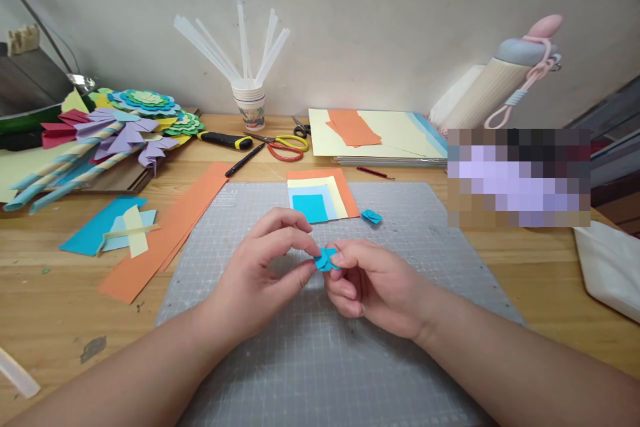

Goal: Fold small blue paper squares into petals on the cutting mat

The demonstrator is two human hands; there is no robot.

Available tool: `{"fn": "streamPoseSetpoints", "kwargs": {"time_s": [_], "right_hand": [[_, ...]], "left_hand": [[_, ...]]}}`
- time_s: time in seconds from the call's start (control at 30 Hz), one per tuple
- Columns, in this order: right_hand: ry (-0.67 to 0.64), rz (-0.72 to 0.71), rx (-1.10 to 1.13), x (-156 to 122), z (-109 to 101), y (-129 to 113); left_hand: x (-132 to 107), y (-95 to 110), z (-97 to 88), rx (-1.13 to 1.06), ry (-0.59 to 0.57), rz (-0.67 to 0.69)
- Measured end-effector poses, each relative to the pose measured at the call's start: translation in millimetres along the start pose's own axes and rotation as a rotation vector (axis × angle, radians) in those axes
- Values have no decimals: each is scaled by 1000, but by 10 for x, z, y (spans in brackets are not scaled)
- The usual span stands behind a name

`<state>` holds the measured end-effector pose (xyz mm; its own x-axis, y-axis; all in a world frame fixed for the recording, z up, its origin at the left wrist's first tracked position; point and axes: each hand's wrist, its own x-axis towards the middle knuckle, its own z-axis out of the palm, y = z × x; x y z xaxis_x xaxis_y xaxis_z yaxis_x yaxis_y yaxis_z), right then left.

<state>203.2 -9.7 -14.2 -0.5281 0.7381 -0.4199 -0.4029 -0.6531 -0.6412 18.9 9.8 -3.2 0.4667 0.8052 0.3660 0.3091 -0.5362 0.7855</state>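
Observation:
A small folded piece of blue paper (326,259) is held above the grey cutting mat (320,360). My right hand (377,280) pinches its right side between thumb and curled fingers. My left hand (270,263) has its thumb and index finger closed on the left edge, with the other fingers arched above. Just beyond my right hand, another small folded blue paper (371,216) lies on the mat. Past my left fingers rests a stack of paper squares (345,190) in orange, cream, light blue and blue, the smallest on top.
Orange strips (170,233) and blue paper pieces (95,230) lie left. Behind are paper flowers (110,127), a utility knife (225,140), a black pen (245,160), scissors (287,147), a paper cup of white strips (250,107) and sheets (400,133). A bottle (493,83) leans right.

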Motion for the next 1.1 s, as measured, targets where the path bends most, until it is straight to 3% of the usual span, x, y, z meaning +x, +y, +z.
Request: {"fn": "streamPoseSetpoints", "kwargs": {"time_s": [0.17, 0.3, 0.43, 0.5, 0.67, 0.87, 1.1], "right_hand": [[-43, 124, 93, -10, -10, -15], [-73, 154, 89, -1, 4, -13], [85, -118, -110, -3, 27, 12], [186, -306, -282, -11, 47, 21], [260, -534, -558, -25, 106, 43], [298, -534, -617, -34, 102, 85], [343, -539, -721, -41, 96, 102]], "left_hand": [[-18, 9, 2, 34, -13, -18], [-3, 45, 13, -88, 10, -188], [37, 61, 27, -437, 92, -534], [42, 56, 31, -581, 92, -622], [24, 49, 43, -707, 50, -665], [33, 75, 60, -720, 13, -654], [14, 43, 57, -437, 22, -518]]}}
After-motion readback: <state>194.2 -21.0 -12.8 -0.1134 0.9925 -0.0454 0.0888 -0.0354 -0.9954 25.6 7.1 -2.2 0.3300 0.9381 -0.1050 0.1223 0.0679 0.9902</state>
